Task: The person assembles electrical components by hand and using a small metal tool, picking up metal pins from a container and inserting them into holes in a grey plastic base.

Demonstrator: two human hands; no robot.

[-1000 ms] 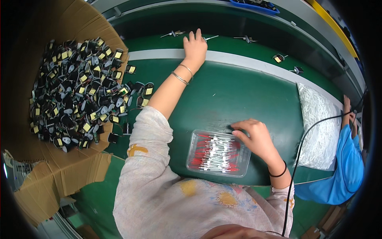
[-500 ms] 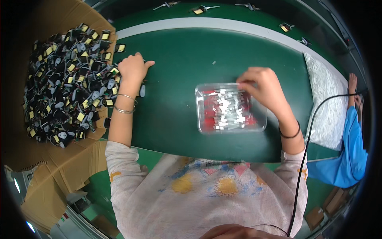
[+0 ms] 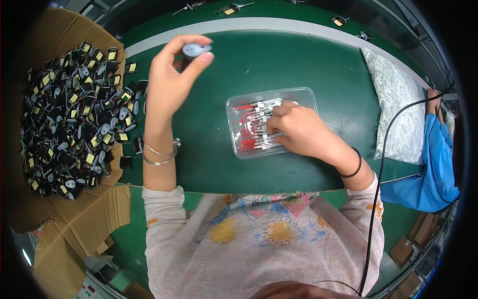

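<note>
Raised over the far left of the green table, my left hand closes round a small part with a grey oval top and black body. Thumb and index finger grip its sides. My right hand dips into a clear plastic tray, its bent fingers down among red wire leads with white connectors. The fingertips are partly hidden, so what they pinch does not show. The leads lie roughly crosswise in the tray.
On the left, a large cardboard box holds a heap of black, grey and yellow wired parts; some spill past its edge. A bag of white pieces lies right, near a black cable and a person's blue sleeve. Similar parts rest beyond the table's pale far edge.
My left hand has lifted from beside the box, up and rightward, and now holds a grey-topped part. My right hand has moved from the tray's far rim down into the leads.
</note>
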